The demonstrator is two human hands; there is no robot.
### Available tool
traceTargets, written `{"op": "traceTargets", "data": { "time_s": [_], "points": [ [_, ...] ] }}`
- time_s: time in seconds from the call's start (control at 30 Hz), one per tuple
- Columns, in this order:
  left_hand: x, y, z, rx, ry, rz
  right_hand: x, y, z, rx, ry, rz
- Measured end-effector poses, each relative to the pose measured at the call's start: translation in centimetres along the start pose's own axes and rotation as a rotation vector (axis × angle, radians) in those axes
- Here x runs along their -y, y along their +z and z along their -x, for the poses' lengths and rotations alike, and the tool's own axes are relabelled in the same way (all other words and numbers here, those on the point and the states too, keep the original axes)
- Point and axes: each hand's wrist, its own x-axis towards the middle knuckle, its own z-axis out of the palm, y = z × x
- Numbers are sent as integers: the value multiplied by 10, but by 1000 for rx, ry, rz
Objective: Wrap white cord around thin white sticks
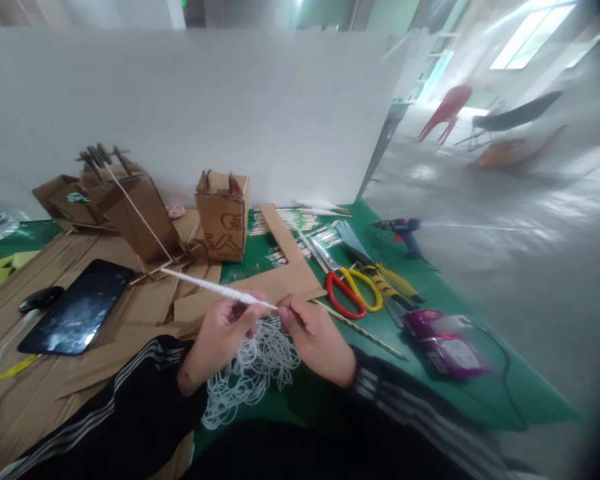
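The fingers (245,322) of the left hand (219,335) pinch a white-wrapped wooden stick (210,286) near its bare end, those of the right hand (323,339) pinch that end, and it looks light, stiff but snappable, best held on the wrapping, tangled white cord (260,368) below the fingers.

White partition (190,113), grey floor (510,233), red chair (450,107), bright window (533,40)

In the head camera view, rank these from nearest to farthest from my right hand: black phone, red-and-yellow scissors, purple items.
From your right hand:
1. Red-and-yellow scissors, just ahead and to its right.
2. Purple items, farther to the right.
3. Black phone, far left, beyond your left hand.
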Motion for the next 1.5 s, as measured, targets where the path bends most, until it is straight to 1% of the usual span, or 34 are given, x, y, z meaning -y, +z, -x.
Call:
{"op": "traceTargets", "data": {
  "time_s": [0.13,0.27,0.4,0.6,0.77,0.93,1.1,1.23,1.4,1.5],
  "points": [
    [2,-1,0,18,-3,-3,1,0,0,-48,19,-21],
    [1,-1,0,31,-9,-11,1,-1,0,-23,5,12],
    [0,-1,0,28,-1,-2,1,0,0,-38,8,-13],
    [4,-2,-1,42,-9,-4,-1,0,1,-10,3,48],
    [4,-2,0,52,8,-14,-3,1,1,-42,-22,4],
    [3,-1,1,54,6,-7,-2,0,1,-3,-18,40],
    [6,-2,-1,54,3,-21,-3,1,2,-62,-29,11],
    [5,-1,-1,49,-7,-26,-3,1,1,-25,-12,50],
    [4,-1,1,49,6,-42,-3,2,1,-55,-26,16],
    [5,-1,1,44,-8,-37,-3,2,1,-26,-21,35]
  ]
}}
